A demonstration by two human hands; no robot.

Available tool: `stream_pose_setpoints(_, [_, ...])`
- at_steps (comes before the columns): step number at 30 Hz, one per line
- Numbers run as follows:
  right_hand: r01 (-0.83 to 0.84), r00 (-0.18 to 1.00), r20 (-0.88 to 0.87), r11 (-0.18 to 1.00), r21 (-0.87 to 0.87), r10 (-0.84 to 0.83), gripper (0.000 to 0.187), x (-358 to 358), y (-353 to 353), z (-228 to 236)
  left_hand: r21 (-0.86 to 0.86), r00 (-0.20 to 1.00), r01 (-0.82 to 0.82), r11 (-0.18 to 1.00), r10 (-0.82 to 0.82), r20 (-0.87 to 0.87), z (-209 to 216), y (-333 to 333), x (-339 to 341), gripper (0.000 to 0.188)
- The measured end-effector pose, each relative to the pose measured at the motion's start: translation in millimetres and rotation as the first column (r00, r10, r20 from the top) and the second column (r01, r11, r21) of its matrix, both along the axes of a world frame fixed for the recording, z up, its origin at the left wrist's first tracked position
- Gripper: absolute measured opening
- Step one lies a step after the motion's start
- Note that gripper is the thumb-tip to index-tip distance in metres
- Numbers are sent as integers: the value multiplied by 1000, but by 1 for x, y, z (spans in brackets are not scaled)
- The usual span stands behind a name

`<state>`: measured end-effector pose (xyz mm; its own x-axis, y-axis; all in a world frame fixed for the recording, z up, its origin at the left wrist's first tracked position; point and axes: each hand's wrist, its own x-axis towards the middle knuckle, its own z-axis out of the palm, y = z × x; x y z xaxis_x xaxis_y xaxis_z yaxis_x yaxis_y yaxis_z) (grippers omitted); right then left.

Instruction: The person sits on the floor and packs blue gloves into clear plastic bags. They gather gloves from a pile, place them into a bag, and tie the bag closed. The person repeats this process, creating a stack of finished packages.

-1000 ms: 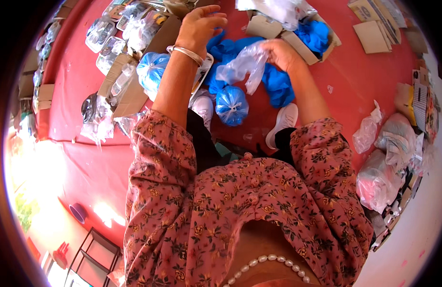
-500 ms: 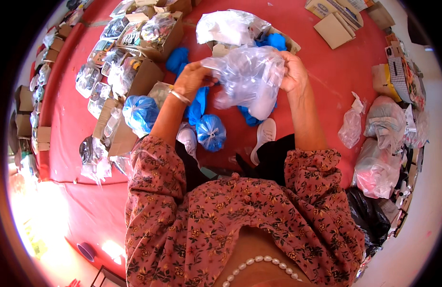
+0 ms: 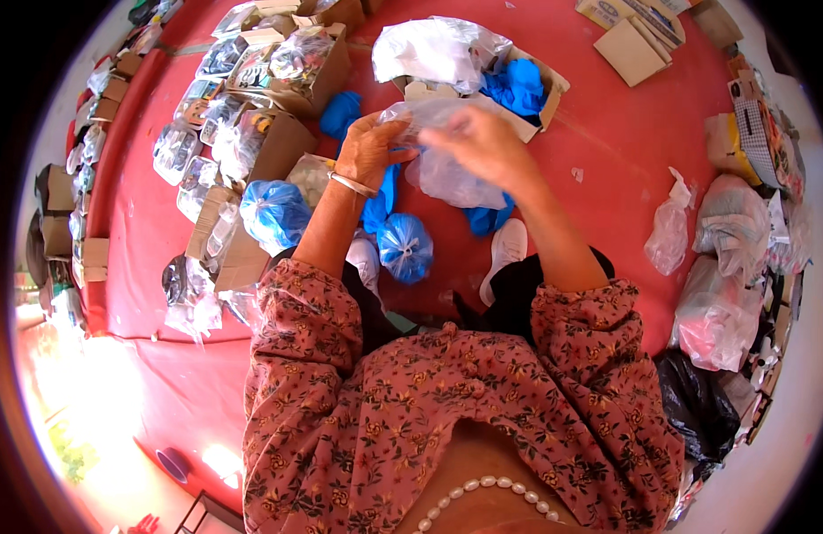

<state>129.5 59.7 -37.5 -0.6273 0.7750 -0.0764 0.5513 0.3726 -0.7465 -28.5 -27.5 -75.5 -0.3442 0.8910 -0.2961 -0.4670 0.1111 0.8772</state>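
A clear plastic bag (image 3: 456, 182) hangs in front of me above the red floor. My left hand (image 3: 371, 153) is closed on its upper left edge, thumb and fingers pinching the film. Over the bag's upper right part is my right hand (image 3: 483, 147), its fingers smeared by motion, so their grip cannot be made out. Below the bag, a tied blue plastic bag (image 3: 404, 247) lies between my shoes, with blue bundles (image 3: 380, 198) beside it. Just beyond my hands stands an open cardboard box (image 3: 550, 96) holding blue plastic (image 3: 518, 86) and a large whitish clear bag (image 3: 440, 52).
Cardboard boxes (image 3: 282, 142) packed with bagged goods crowd the left, near another blue bag (image 3: 275, 214). Flattened cardboard (image 3: 632, 55) lies far right. Filled clear bags (image 3: 718, 307) and a black bag (image 3: 696, 405) line the right wall. A small clear bag (image 3: 669, 231) rests on the floor.
My right hand has moved left across the bag, toward my left hand. The bag's bulge has sunk and spread lower. My left hand keeps its pinch.
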Motion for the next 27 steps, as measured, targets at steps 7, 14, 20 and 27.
stream_pose_setpoints(7, [-58,959,276,921,386,-56,16,0,9,-17,95,748,-111,989,146,-648,-7,-1,-20,7])
stream_pose_setpoints(14, [49,946,263,884,465,-191,14,11,10,0,27,268,-44,999,38,-963,-2,-5,-17,22])
stream_pose_setpoints(20, [25,1000,11,958,285,-30,11,19,22,-5,-54,402,233,971,-147,-904,-8,-6,-16,29])
stream_pose_setpoints(27, [-158,987,77,919,360,139,12,24,17,0,-102,884,167,981,-195,-425,-2,-3,-6,26])
